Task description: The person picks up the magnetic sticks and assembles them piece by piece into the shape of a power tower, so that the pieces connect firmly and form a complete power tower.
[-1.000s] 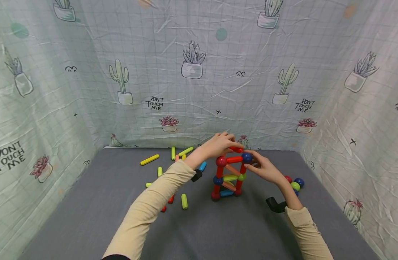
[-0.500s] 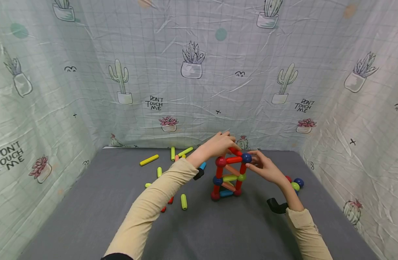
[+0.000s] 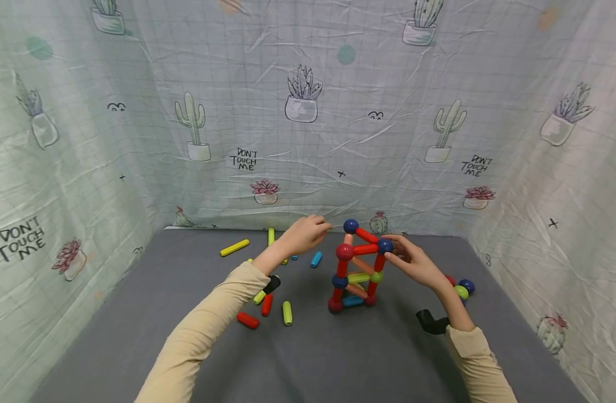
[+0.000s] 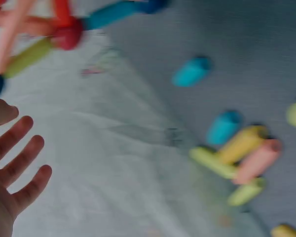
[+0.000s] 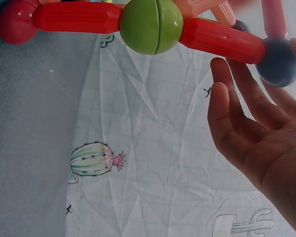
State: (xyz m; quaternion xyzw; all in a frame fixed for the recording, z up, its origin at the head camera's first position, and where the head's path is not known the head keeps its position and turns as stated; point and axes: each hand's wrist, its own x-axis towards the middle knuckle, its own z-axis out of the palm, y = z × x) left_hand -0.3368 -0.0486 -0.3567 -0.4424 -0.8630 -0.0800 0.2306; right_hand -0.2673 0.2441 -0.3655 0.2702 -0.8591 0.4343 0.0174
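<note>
A magnetic tower of balls and rods stands on the grey table (image 3: 308, 358), with red uprights and salmon diagonals. At its upper right corner my right hand (image 3: 413, 260) holds a blue ball (image 3: 385, 246), thumb below and a finger over the top. In the right wrist view, this blue ball (image 5: 277, 61) joins a red rod (image 5: 222, 40). My left hand (image 3: 302, 234) is left of the tower, apart from it, holding nothing; its fingers (image 4: 27, 148) are spread. A red rod (image 3: 366, 235) links the held ball to the rear blue ball (image 3: 351, 226).
Loose rods lie left of the tower: a yellow rod (image 3: 234, 248), a blue rod (image 3: 316, 259), red rods (image 3: 248, 321) and green rods (image 3: 287, 313). Several loose balls (image 3: 461, 291) sit at the right. A patterned cloth (image 3: 308, 168) hangs behind and beside the table.
My left hand has let go of the red rod at the tower's top and moved left. That rod now spans two blue balls. My right hand stays at the upper right ball.
</note>
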